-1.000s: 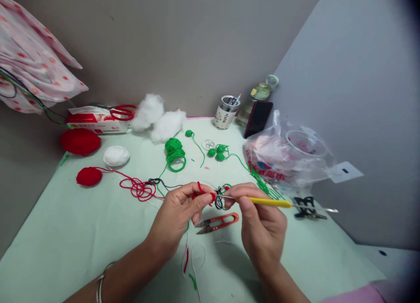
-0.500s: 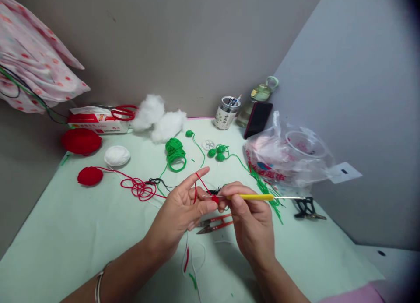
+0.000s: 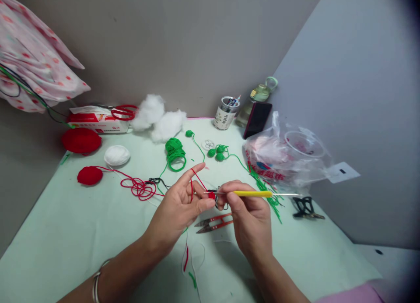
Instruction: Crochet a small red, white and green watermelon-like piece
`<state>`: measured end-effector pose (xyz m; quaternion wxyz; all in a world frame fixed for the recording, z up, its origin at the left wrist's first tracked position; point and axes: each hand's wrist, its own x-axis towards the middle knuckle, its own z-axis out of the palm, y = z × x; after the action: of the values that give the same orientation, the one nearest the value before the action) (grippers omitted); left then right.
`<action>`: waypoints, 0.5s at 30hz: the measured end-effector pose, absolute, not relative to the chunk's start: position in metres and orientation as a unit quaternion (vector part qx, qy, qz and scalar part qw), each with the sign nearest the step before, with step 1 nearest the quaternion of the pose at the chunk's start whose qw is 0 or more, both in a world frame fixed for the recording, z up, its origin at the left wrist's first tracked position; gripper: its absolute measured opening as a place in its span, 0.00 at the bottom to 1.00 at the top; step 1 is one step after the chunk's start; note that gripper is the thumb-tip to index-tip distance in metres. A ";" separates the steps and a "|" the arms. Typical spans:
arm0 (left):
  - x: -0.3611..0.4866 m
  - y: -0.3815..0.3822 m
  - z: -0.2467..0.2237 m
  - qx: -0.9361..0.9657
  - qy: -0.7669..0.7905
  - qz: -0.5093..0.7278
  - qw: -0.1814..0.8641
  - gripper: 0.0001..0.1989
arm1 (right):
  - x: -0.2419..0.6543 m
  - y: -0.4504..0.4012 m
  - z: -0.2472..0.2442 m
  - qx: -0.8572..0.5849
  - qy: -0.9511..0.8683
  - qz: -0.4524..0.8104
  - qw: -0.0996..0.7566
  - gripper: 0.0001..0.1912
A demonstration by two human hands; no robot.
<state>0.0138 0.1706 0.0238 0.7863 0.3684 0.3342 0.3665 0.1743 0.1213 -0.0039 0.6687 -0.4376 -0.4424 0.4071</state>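
Note:
A small red crochet piece (image 3: 211, 195) is pinched between the thumb and fingers of my left hand (image 3: 179, 206). Red yarn (image 3: 198, 179) runs from it up over my raised left index finger. My right hand (image 3: 251, 222) grips a crochet hook (image 3: 252, 194) by its yellow handle. The hook's thin metal tip is at the red piece, but whether it passes through a stitch is too small to see. Below the hands lies a pair of orange-handled thread snips (image 3: 213, 223), partly covered by my right hand.
Red yarn balls (image 3: 89, 175), a white yarn ball (image 3: 117, 155) and a tissue box (image 3: 98, 122) with scissors (image 3: 123, 113) are at left. Behind are stuffing (image 3: 169, 125), green yarn (image 3: 175, 154) and a pen can (image 3: 225, 113). A phone (image 3: 258, 120), plastic bag (image 3: 282, 152) and black clip (image 3: 306, 207) lie right.
Both hands have shifted slightly left and up with the red piece and hook. The hook lies at nearly the same angle, and my left index finger is still raised with yarn over it.

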 end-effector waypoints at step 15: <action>0.015 0.172 0.024 0.390 0.349 0.370 0.768 0.14 | 0.170 0.115 0.000 -0.457 -0.473 0.281 0.699 0.09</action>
<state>0.0148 0.1718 0.0244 0.7681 0.3897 0.3487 0.3696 0.1705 0.1155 0.0000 0.6995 -0.4568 -0.4727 0.2805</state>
